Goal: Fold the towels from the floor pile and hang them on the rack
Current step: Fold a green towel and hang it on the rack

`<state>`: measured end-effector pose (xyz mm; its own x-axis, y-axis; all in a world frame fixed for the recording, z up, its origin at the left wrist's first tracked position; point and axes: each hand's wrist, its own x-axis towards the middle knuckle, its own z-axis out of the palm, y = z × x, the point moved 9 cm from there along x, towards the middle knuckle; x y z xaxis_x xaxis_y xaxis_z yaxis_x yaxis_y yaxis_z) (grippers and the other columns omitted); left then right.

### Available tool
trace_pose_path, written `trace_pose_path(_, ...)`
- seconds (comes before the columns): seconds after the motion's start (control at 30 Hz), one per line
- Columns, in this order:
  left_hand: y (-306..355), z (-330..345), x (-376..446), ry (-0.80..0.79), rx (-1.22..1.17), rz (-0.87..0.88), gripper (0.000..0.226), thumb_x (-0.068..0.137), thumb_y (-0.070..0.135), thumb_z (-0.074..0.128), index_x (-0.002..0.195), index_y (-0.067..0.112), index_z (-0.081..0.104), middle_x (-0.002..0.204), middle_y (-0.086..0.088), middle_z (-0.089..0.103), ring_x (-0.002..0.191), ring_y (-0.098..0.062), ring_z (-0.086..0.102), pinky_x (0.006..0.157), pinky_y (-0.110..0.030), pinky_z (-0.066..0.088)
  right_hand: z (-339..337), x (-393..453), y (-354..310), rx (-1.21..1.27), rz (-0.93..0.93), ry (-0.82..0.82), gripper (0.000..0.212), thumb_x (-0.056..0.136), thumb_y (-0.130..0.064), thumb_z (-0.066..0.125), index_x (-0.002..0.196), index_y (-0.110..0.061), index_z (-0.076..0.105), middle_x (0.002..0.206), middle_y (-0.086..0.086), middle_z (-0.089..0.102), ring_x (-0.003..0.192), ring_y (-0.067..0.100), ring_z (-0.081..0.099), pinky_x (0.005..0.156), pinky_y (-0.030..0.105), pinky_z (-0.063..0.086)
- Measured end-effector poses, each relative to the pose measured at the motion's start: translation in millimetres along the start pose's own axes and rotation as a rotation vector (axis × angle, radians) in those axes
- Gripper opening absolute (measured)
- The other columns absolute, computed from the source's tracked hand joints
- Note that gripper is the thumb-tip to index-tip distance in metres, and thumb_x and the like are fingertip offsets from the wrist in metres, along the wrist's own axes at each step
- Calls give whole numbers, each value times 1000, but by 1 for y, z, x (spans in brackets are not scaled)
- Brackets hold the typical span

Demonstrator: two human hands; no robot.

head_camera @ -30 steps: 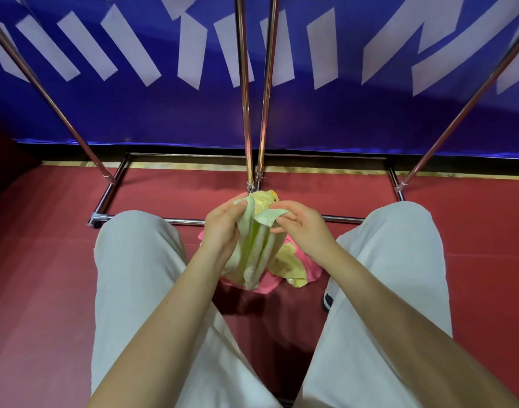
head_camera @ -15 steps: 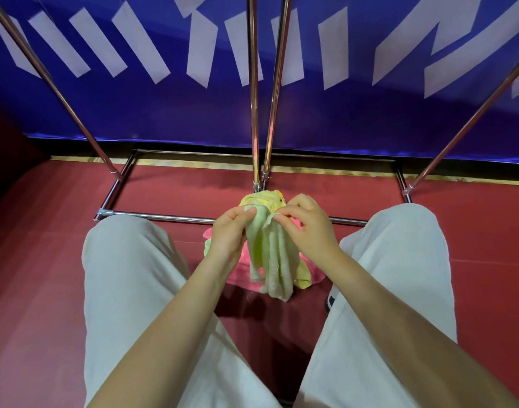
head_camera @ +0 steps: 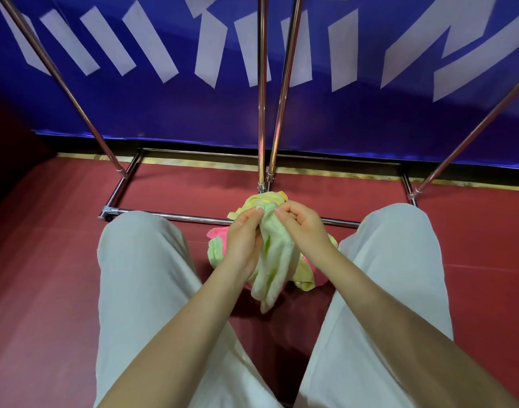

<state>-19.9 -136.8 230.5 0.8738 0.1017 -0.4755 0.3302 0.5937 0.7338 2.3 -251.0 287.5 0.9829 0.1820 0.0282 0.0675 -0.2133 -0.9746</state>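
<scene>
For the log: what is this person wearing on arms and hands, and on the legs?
Nothing on either: left hand and right hand are bare, with no gloves, rings or watch in view, and both forearms are bare with no sleeves showing. Loose off-white trousers cover both legs.

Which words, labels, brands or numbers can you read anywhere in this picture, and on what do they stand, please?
Blue banner: large white slanted strokes, cropped by the top edge; no whole letter or word can be read.
Pale green towel held by the left hand and right hand: no label or tag shows.
Towel pile, rack, white trousers: no text visible.
</scene>
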Motion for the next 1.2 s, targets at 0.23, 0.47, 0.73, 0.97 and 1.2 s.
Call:
trace_pose_path(0.23,4,17,-2,-103,97,73,30,96,9,53,119,-9,59,98,-16,65,78,-14,65,66,-21,53,-5,3,-9,-126,-118,122,11,92,-14,59,88,-22,66,91,-11,68,95,6,61,86,19,44)
trace_pose_path(0.47,3,24,-5,-158,183,103,28,97,10,50,115,-9,61,92,-10,67,78,-10,65,68,-19,52,-12,3,-5,-186,-68,196,9,91,-16,61,85,-21,55,81,-11,60,77,-4,57,68,6,36)
trace_pose_path(0.73,1,23,-8,-159,149,123,20,100,11,46,96,4,64,69,9,68,67,-1,63,63,-16,49,-13,5,6,-109,-21,211,7,90,-13,61,88,-9,56,80,-10,60,72,-4,56,67,9,39)
trace_pose_path(0.97,9,10,1,-38,233,168,19,97,11,51,102,5,69,98,-12,69,91,-20,63,83,-32,50,-5,4,2,-18,-18,86,6,92,-6,55,92,-12,56,65,-15,51,54,-2,47,56,10,34)
trace_pose_path(1.2,49,1,-1,73,491,392,14,97,12,52,101,14,65,83,4,64,74,-3,57,73,-18,47,-2,-5,6,-213,-74,8,15,91,-16,60,104,-23,57,62,-19,45,58,-1,49,66,4,37)
